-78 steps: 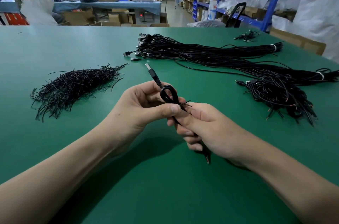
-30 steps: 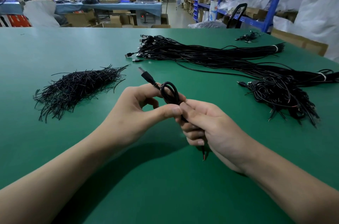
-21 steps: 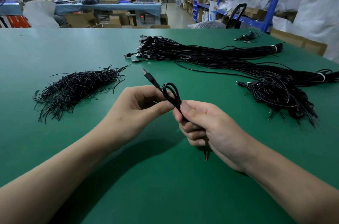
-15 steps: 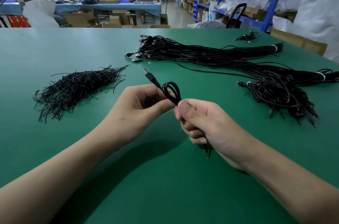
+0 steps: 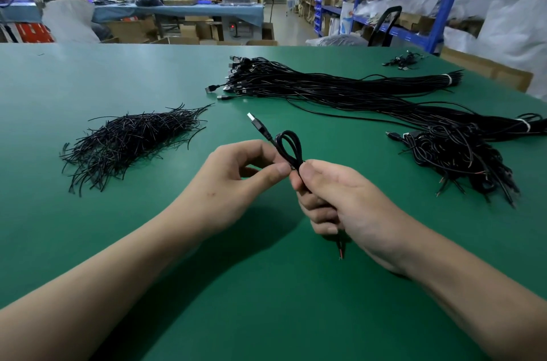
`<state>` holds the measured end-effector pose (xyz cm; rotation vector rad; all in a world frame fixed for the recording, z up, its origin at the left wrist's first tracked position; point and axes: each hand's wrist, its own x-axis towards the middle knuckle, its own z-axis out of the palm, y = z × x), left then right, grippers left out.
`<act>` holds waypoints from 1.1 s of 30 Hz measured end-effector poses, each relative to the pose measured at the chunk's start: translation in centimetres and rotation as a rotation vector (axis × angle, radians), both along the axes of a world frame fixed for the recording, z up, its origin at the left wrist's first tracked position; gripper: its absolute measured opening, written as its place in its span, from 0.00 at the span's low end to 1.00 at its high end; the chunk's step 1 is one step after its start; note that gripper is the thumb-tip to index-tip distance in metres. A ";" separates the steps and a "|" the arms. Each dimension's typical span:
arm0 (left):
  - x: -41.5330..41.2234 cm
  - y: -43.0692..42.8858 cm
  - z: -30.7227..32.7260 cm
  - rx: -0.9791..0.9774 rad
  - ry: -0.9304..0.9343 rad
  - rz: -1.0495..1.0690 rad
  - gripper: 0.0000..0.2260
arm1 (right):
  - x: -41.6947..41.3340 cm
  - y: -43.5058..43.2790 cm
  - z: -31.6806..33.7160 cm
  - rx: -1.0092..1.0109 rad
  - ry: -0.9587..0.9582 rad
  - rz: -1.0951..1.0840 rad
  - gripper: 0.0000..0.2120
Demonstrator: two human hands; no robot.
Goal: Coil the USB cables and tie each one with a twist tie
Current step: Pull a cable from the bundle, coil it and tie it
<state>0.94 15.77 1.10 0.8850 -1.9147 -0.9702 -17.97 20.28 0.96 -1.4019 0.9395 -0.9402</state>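
I hold one coiled black USB cable point(image 5: 291, 145) above the green table. Its loop sticks up between my hands and its USB plug point(image 5: 257, 123) points up and left. My right hand point(image 5: 340, 201) grips the folded coil, whose bare wire ends poke out below the fist. My left hand point(image 5: 236, 180) pinches the coil at its waist with thumb and forefinger; a twist tie there is hidden by the fingers. A heap of black twist ties point(image 5: 130, 141) lies to the left.
A long bundle of straight USB cables point(image 5: 340, 88) stretches across the far right of the table point(image 5: 148, 286). A pile of tied coils point(image 5: 461, 159) lies at the right. A few more cables point(image 5: 402, 60) sit at the far edge. People work at a distant table.
My hands have shifted slightly and the left fingers have worked around the coil's waist. The plug has swung a little from side to side. Everything on the table stayed put.
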 end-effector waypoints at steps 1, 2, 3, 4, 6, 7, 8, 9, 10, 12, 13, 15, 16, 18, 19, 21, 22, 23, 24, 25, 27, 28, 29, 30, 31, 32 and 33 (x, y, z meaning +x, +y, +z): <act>0.1 0.0 0.0 0.001 0.001 0.008 0.06 | -0.1 0.0 0.1 0.020 -0.023 0.028 0.11; 0.1 -0.1 0.0 0.004 -0.006 0.011 0.07 | -0.2 0.0 0.2 0.027 -0.032 0.049 0.10; 0.1 -0.1 0.1 0.011 -0.016 0.012 0.08 | -0.3 0.0 0.2 0.020 -0.021 0.056 0.09; 0.1 0.0 0.2 0.014 -0.030 0.011 0.09 | -0.3 0.0 0.2 0.001 0.016 0.047 0.10; -0.1 0.2 0.2 0.016 -0.063 0.017 0.11 | -0.2 0.1 0.0 -0.085 0.162 -0.016 0.10; -0.1 0.2 0.1 0.021 -0.069 0.024 0.10 | 0.0 0.1 -0.2 -0.147 0.257 -0.063 0.10; -0.1 0.2 0.0 0.024 -0.068 0.033 0.09 | 0.0 0.2 -0.3 -0.208 0.344 -0.111 0.10; -0.1 0.2 -0.1 0.023 -0.067 0.045 0.08 | 0.1 0.2 -0.3 -0.264 0.408 -0.155 0.09; -0.1 0.1 -0.2 0.019 -0.068 0.056 0.07 | 0.2 0.3 -0.3 -0.309 0.447 -0.193 0.09; -0.3 0.2 -0.3 0.020 -0.074 0.070 0.07 | 0.3 0.3 -0.3 -0.366 0.489 -0.247 0.10; -0.4 0.3 -0.3 0.028 -0.076 0.075 0.07 | 0.4 0.3 -0.3 -0.378 0.504 -0.260 0.10; -0.5 0.4 -0.4 0.056 -0.073 0.084 0.07 | 0.3 0.2 -0.3 -0.382 0.521 -0.255 0.10; -0.5 0.4 -0.4 0.068 -0.071 0.088 0.07 | 0.2 0.1 -0.3 -0.372 0.513 -0.243 0.10; -0.5 0.6 -0.4 0.068 -0.068 0.095 0.07 | 0.0 -0.1 -0.5 -0.343 0.473 -0.219 0.12; -0.6 0.6 -0.4 0.060 -0.069 0.099 0.07 | -0.1 -0.2 -0.6 -0.337 0.458 -0.213 0.12; -0.7 0.7 -0.4 0.059 -0.072 0.098 0.07 | -0.3 -0.4 -0.8 -0.343 0.442 -0.214 0.12; -0.7 0.7 -0.4 0.079 -0.060 0.086 0.07 | -0.4 -0.5 -0.8 -0.337 0.423 -0.214 0.12; -0.7 0.7 -0.3 0.111 -0.034 0.072 0.07 | -0.5 -0.7 -0.9 -0.321 0.394 -0.211 0.13; -0.6 0.6 -0.2 0.142 -0.006 0.065 0.07 | -0.6 -0.8 -0.9 -0.301 0.364 -0.201 0.14; -0.5 0.6 -0.2 0.156 0.009 0.066 0.07 | -0.6 -0.9 -1.0 -0.282 0.338 -0.191 0.14; -0.5 0.6 -0.2 0.105 -0.037 0.091 0.07 | -0.6 -0.9 -1.0 -0.250 0.297 -0.183 0.14; -0.6 0.7 -0.2 0.050 -0.085 0.107 0.07 | -0.5 -0.9 -1.0 -0.234 0.271 -0.184 0.15; -0.7 0.9 -0.3 -0.008 -0.127 0.125 0.06 | -0.5 -0.8 -1.0 -0.217 0.243 -0.184 0.15; -0.8 1.1 -0.3 -0.060 -0.152 0.148 0.06 | -0.5 -0.8 -0.9 -0.200 0.214 -0.183 0.15; -0.9 1.2 -0.3 -0.102 -0.158 0.170 0.06 | -0.4 -0.8 -0.9 -0.184 0.189 -0.182 0.15; -1.0 1.2 -0.3 -0.130 -0.151 0.183 0.05 | -0.4 -0.8 -0.8 -0.171 0.169 -0.183 0.15; -1.0 1.3 -0.2 -0.142 -0.133 0.176 0.06 | -0.4 -0.8 -0.8 -0.162 0.153 -0.185 0.15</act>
